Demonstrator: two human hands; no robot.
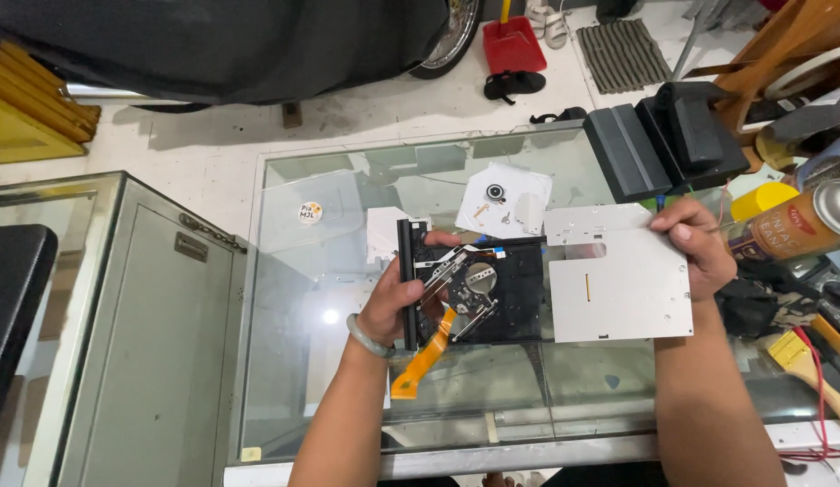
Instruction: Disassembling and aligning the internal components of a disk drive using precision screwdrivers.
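My left hand (397, 302) grips the left end of an opened black optical drive (492, 289), thumb on its inner mechanism. An orange ribbon cable (424, 356) hangs from the drive toward me. My right hand (700, 243) holds the grey metal cover plate (618, 275) by its right edge, just to the right of the drive and overlapping it slightly. Both parts sit low over a glass counter top (330, 271). A pale bangle circles my left wrist.
A white sheet with a small round part and screws (503, 200) lies beyond the drive. Black boxes (664, 135) stand at the back right. A spray can (794, 225), a brush (803, 361) and clutter fill the right edge. A second glass cabinet (122, 316) stands at the left.
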